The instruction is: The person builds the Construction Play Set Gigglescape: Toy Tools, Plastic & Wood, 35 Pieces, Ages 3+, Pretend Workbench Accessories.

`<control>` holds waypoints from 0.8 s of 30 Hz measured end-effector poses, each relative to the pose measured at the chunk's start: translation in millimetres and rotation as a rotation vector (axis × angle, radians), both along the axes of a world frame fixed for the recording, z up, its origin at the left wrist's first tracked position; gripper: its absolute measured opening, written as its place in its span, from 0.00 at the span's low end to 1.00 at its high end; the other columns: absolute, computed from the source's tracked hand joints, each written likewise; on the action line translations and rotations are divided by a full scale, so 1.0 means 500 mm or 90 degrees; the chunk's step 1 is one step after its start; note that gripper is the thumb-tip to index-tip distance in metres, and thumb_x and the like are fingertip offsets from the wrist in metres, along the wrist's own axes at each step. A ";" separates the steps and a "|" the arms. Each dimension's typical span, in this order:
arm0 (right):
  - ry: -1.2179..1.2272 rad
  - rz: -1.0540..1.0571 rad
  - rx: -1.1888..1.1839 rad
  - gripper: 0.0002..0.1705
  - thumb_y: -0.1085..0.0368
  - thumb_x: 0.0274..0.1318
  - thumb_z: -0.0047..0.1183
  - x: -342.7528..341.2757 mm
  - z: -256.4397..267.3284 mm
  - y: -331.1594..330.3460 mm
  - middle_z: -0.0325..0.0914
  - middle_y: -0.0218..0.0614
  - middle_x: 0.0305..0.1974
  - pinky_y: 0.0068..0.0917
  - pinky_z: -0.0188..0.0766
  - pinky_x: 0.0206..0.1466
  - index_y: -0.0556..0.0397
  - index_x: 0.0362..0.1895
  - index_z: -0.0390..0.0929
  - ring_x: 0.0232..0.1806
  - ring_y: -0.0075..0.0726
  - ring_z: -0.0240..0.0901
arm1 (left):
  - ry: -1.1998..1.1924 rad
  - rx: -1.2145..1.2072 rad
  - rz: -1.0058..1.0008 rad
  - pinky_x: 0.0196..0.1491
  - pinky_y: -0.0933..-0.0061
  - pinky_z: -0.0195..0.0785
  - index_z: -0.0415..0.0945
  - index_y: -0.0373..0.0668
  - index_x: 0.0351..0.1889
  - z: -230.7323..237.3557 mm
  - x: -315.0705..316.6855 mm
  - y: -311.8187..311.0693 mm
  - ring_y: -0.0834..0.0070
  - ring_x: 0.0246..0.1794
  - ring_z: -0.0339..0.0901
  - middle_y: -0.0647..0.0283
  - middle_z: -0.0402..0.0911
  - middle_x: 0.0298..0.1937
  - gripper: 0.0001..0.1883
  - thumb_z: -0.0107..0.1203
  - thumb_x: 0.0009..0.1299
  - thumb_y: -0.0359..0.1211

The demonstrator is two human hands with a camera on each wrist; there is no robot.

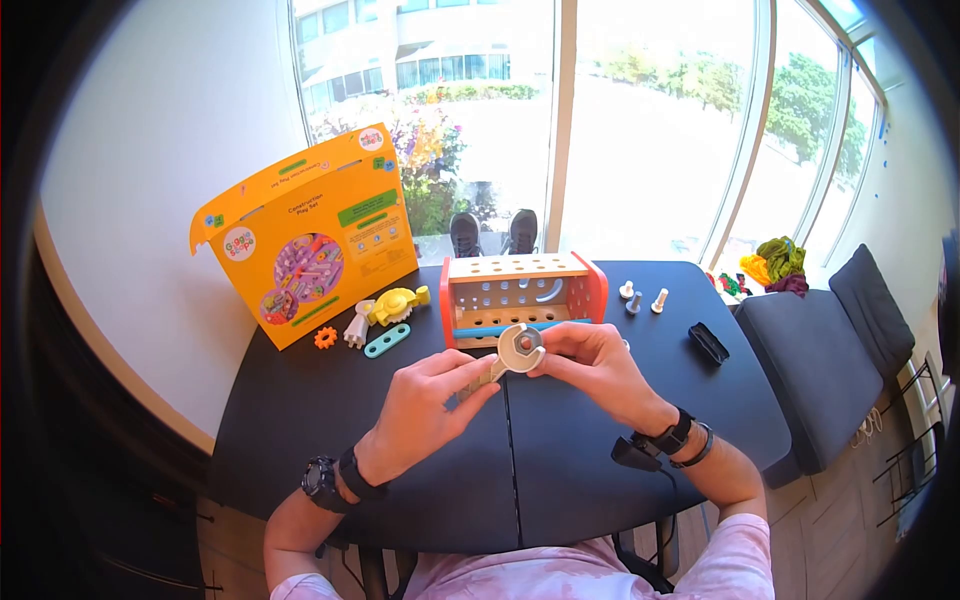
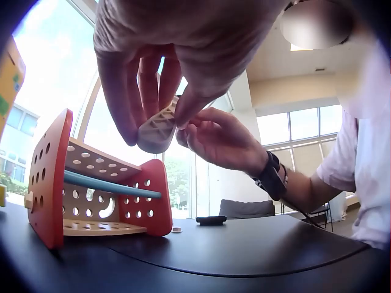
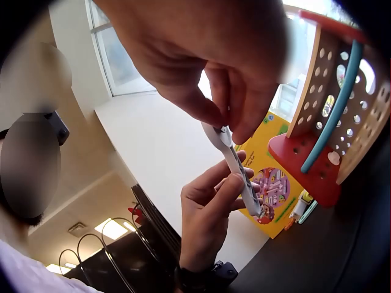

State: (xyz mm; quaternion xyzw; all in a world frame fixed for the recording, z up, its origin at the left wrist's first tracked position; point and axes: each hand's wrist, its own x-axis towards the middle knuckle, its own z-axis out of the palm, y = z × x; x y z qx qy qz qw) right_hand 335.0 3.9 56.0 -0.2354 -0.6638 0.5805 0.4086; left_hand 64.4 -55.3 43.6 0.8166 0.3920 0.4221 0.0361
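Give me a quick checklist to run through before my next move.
1. Left grip holds the toy wrench by its handle: ok.
2. Right grip pinching at the wrench's head, by the small grey piece: ok.
3. Grey piece fully seated in the wrench's opening: cannot tell.
4. Toy toolbox upright on the black table: ok.
5. Three toy bolts on the table, right of the toolbox: ok.

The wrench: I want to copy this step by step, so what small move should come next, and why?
Probably ease the grey piece squarely into the wrench: the right hand pinches it at the open end, the left hand steadies the handle, and whether it is fully seated can't be told.
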 end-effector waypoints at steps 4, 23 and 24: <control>0.008 -0.042 0.087 0.15 0.75 0.75 0.64 -0.001 -0.009 -0.001 0.89 0.37 0.57 0.27 0.88 0.63 0.63 0.62 0.88 0.57 0.30 0.89 | -0.097 -0.167 -0.040 0.47 0.70 0.88 0.89 0.36 0.64 -0.006 0.010 0.001 0.71 0.43 0.92 0.55 0.91 0.49 0.18 0.72 0.77 0.28; -0.107 -0.337 0.463 0.09 0.76 0.72 0.62 0.044 0.064 0.040 0.88 0.38 0.48 0.30 0.87 0.50 0.58 0.51 0.92 0.47 0.32 0.90 | -0.470 -0.743 -0.321 0.68 0.58 0.84 0.75 0.36 0.80 -0.028 0.036 0.033 0.68 0.64 0.87 0.59 0.86 0.65 0.23 0.50 0.94 0.38; -0.099 -0.356 0.459 0.09 0.75 0.73 0.62 0.058 0.069 0.062 0.88 0.38 0.47 0.30 0.87 0.50 0.58 0.51 0.92 0.47 0.32 0.90 | -0.474 -0.745 -0.321 0.68 0.58 0.84 0.75 0.36 0.80 -0.031 0.035 0.036 0.68 0.64 0.87 0.59 0.86 0.65 0.23 0.50 0.94 0.38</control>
